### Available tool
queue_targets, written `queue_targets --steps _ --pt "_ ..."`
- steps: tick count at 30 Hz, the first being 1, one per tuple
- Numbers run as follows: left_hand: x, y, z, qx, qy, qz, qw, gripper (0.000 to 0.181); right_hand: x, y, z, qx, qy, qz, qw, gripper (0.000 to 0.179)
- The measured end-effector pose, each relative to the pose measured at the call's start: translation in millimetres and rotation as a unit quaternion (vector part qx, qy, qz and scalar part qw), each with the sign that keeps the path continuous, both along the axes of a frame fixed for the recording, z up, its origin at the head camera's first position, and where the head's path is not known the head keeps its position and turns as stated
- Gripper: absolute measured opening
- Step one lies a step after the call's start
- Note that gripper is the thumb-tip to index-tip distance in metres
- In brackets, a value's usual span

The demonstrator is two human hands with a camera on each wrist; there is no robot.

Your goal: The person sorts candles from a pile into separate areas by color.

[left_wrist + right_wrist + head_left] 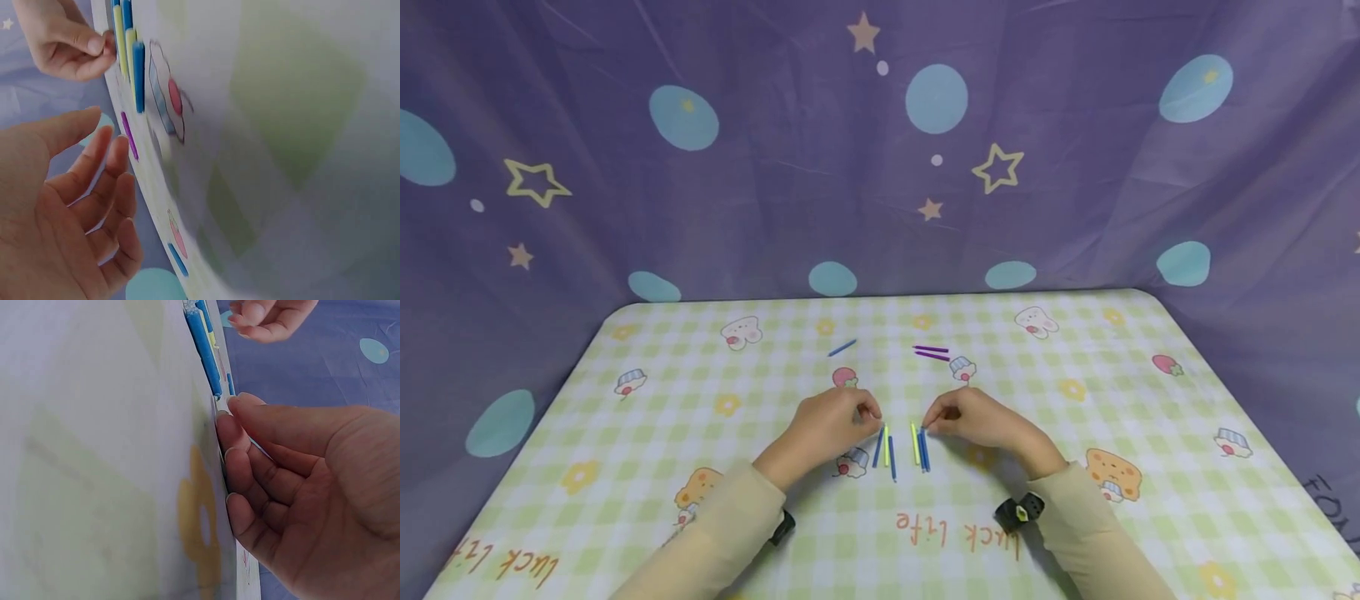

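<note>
Two groups of thin pen-like sticks lie lengthwise on the tablecloth between my hands. The left group has a yellow stick (887, 450) with a blue stick (892, 460) on its right and another on its left. In the right group, a yellow stick (915, 446) lies beside two blue sticks (926, 454). My left hand (835, 421) is at the far end of the left group, fingers loosely bent and thumb apart, holding nothing. My right hand (281, 469) has thumb and forefinger close together, right at the end of a blue stick (203, 350), other fingers loosely curled.
Farther back, a single blue stick (842, 347) lies slanted at the left, and two purple sticks (932, 352) lie side by side at the right. A checked, printed tablecloth (760, 467) covers the table. Behind it hangs a purple curtain (820, 192).
</note>
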State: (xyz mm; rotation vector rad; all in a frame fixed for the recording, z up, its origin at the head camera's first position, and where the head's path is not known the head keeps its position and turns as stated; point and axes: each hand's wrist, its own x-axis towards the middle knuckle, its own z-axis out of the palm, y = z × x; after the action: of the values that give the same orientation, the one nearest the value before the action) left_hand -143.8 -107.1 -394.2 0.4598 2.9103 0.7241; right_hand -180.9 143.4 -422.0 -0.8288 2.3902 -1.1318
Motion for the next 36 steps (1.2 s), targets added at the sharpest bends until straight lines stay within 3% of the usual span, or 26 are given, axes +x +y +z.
queue_targets --steps 11,26,36 --pt "11.9 7.7 -5.6 -0.014 -0.023 0.014 0.9995 0.009 -0.2 0 -1.2 -0.002 0.005 -0.006 1.0000 0.007" --pt "10.5 8.9 -13.6 -0.054 -0.016 0.053 0.9970 0.011 1.3 -1 -0.3 0.001 -0.004 -0.012 0.9999 0.007" --pt "3.7 3.1 -12.8 -0.043 -0.022 0.060 0.9970 0.002 2.3 -2 1.2 0.006 0.002 -0.014 0.9999 0.008"
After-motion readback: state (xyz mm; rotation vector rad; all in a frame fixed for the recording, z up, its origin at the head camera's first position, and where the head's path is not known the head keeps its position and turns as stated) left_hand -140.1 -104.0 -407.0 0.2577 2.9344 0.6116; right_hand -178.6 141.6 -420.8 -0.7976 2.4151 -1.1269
